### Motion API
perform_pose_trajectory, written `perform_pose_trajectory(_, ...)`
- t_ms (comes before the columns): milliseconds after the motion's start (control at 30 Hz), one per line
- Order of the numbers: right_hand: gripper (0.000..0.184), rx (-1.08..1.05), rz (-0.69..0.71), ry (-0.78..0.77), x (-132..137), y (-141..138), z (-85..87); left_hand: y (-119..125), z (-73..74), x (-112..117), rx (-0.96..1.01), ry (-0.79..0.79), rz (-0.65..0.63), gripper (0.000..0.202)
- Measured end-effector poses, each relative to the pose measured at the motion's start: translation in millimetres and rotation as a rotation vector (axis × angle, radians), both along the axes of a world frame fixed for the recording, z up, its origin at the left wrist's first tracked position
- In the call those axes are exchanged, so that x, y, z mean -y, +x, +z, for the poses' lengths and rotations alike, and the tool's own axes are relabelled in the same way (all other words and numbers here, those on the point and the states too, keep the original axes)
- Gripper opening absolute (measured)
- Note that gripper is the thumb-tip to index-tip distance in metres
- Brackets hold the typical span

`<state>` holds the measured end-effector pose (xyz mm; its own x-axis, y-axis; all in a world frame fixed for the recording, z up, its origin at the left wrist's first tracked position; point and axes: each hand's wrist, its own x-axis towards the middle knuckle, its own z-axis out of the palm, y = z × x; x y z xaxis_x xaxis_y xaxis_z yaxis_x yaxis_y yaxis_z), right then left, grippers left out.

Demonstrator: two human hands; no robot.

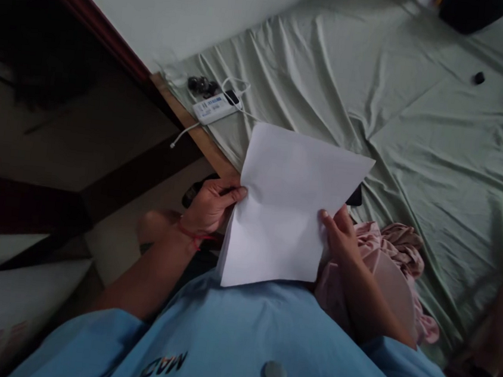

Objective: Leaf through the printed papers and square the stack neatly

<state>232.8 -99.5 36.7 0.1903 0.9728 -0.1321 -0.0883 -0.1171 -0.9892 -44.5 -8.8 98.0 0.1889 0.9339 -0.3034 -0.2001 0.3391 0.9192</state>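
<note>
A stack of white paper sheets (285, 210) is held up in front of my blue shirt, its top face blank. My left hand (214, 204) pinches the left edge, thumb on top, and the paper buckles slightly there. On the opposite edge my right hand (340, 231) grips with its thumb on the face and its other fingers partly hidden behind. Layered edges show at the lower left of the stack. Just beyond the right edge, part of a dark flat object (355, 196) peeks out from behind the paper.
A bed with a pale green sheet (421, 110) spreads ahead and right. Near its wooden edge lie a white power strip (216, 110) with a cable and small dark items (202, 85). Pink cloth (377, 256) lies by my right forearm. A black bag (472, 12) is at the far right.
</note>
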Motion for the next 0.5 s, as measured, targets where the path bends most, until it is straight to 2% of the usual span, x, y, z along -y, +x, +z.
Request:
perform_pose_trajectory(133,0.055,-0.136,-0.010,-0.106,1,-3,-3.2,5,9.0,4,0.094,-0.048,0.005,0.026)
perform_pose_trajectory(267,0.049,-0.214,-0.072,-0.162,-2,-5,3.3,5,9.6,8,0.134,-0.066,-0.020,0.030)
perform_pose_trajectory(400,0.043,-0.277,-0.074,-0.298,-2,-3,16.6,0,-1.2,7,0.116,-0.068,-0.006,0.033)
perform_pose_trajectory(500,0.043,-0.279,-0.079,-0.367,0,-2,25.4,-1,-19.6,0,0.067,-0.058,0.040,0.025)
